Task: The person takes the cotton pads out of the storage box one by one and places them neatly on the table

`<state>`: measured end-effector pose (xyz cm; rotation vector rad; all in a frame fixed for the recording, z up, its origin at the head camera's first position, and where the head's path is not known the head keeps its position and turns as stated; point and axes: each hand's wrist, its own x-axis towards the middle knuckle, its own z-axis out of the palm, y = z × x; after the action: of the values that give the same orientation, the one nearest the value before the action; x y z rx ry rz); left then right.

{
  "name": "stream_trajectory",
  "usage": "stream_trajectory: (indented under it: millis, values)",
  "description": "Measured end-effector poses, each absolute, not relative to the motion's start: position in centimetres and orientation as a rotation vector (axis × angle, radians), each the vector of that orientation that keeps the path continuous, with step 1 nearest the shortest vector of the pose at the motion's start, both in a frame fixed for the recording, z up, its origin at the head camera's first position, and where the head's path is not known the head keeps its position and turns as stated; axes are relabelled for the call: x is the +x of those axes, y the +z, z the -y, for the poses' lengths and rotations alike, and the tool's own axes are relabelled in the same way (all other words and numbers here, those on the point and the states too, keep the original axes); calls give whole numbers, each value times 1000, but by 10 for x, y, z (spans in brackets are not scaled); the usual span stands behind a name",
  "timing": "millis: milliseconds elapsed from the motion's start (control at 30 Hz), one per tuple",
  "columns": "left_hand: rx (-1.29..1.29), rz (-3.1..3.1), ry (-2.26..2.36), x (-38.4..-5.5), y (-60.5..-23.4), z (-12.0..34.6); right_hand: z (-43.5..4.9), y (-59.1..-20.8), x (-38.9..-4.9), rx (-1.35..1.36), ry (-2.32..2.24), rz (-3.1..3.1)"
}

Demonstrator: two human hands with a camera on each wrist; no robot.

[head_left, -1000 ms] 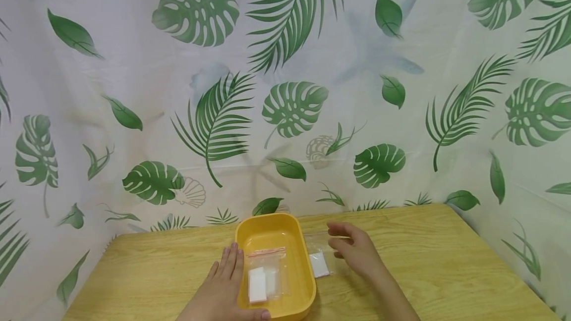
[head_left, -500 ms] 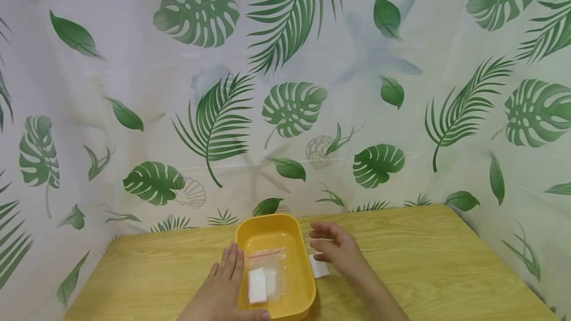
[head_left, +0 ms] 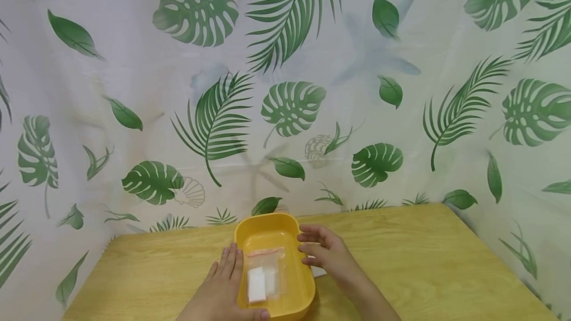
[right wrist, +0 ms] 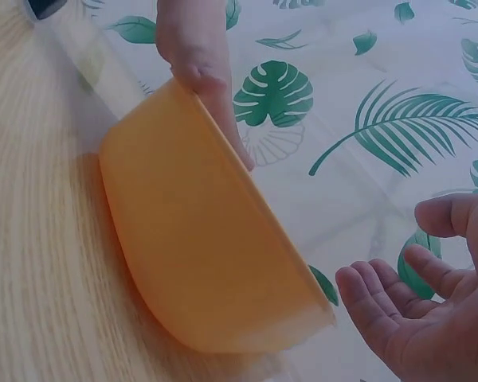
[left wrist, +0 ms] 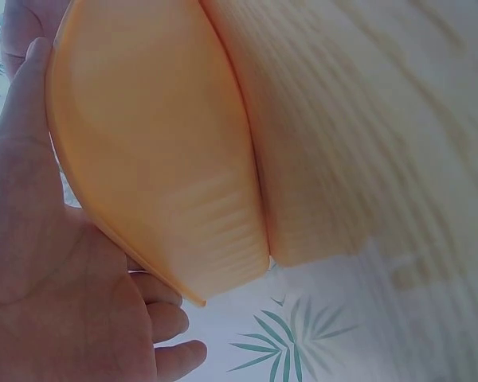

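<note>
A yellow plastic tray [head_left: 308,289] with raised walls stands on the wooden table. Inside lies a clear zip bag [head_left: 266,256] with a red strip, holding white flat pieces [head_left: 256,284]. My left hand [head_left: 218,286] rests along the tray's left rim, fingers straight, thumb over the near edge. Beside the right rim hovers my right hand [head_left: 327,251], its fingers loosely bent and holding nothing. The right wrist view shows that hand [right wrist: 438,302] apart from the tray wall [right wrist: 207,239]. A white flat piece [head_left: 318,272] lies on the table right of the tray, mostly hidden by my right hand.
The wood-grain table [head_left: 415,256] extends to both sides of the tray. A white cloth with green leaves [head_left: 294,108] hangs behind it. A dark object [right wrist: 46,6] is cut off at the right wrist view's top edge.
My right hand has moved left, from beyond the white piece to the tray's right rim, covering most of that piece. The left hand and tray have stayed in place.
</note>
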<state>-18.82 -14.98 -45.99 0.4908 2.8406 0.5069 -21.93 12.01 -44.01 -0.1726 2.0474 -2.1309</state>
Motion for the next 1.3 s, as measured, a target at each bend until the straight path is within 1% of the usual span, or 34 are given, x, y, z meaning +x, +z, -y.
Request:
stream_trajectory:
  millis: [333, 633, 900, 1300]
  values:
    - [528, -2852, 526, -191, -462, 153, -95, -429, -224, -186, -2205, -1968]
    - [607, -2870, 486, -190, -464, 148, -84, -443, -226, -118, -2192, -1888]
    - [565, -2881, 487, -190, -463, 153, -70, -444, -223, -82, -2265, -1673]
    - [580, -2895, 499, -189, -462, 153, -57, -453, -218, 30, -2271, -1620]
